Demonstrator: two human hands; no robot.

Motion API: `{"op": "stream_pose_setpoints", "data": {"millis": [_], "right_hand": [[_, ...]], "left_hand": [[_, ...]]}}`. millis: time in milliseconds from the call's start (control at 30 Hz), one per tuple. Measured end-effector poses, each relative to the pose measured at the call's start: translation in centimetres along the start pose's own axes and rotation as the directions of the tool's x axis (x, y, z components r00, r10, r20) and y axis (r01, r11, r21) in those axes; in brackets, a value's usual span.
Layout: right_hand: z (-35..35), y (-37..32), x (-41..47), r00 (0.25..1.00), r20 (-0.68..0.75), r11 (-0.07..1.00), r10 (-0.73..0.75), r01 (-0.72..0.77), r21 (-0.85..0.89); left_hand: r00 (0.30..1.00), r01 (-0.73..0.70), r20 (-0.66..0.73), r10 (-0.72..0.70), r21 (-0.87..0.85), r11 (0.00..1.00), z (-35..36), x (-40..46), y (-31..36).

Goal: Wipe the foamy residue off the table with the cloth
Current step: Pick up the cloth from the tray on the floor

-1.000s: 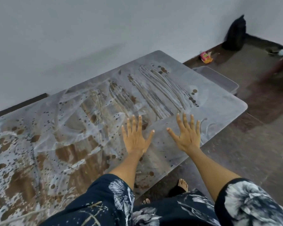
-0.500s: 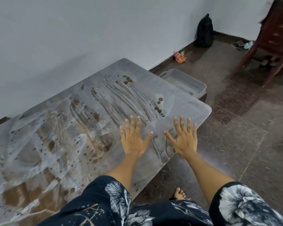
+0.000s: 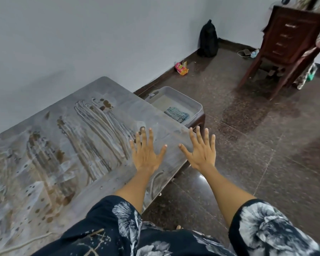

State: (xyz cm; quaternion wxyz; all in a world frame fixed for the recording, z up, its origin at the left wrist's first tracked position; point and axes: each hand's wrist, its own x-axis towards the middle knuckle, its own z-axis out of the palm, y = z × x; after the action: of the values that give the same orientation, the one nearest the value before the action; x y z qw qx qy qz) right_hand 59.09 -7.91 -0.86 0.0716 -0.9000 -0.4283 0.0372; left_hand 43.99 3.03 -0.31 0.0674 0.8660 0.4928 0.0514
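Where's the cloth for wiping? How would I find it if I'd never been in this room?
Start at the foamy table by the white wall and go to its far right end. Just past that end sits a grey plastic tub on a low dark stand. The cloth lies folded inside it: the only blue-green striped thing there, and neither the left hand nor the right hand holds it.

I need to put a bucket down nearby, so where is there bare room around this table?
The floor between the table corner and the wooden cabinet is open. The tub holding the cloth crowds the table's far end. The tabletop is smeared with foam, and both hands are spread at its near corner.
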Motion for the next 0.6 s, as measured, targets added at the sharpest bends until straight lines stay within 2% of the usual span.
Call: {"op": "stream_pose_setpoints", "data": {"millis": [167,600], "right_hand": [[-0.5,2.1,2.8,1.000,-0.021,0.999,0.010,-0.009,0.042],[0.6,3.6,14.9,0.997,0.056,0.999,-0.048,0.046,0.022]], "left_hand": [[0.999,-0.042,-0.016,0.043,0.022,0.999,0.5,3.0,2.8],[0.999,0.017,0.033,-0.017,-0.001,1.000,2.6,14.0,6.9]]}}
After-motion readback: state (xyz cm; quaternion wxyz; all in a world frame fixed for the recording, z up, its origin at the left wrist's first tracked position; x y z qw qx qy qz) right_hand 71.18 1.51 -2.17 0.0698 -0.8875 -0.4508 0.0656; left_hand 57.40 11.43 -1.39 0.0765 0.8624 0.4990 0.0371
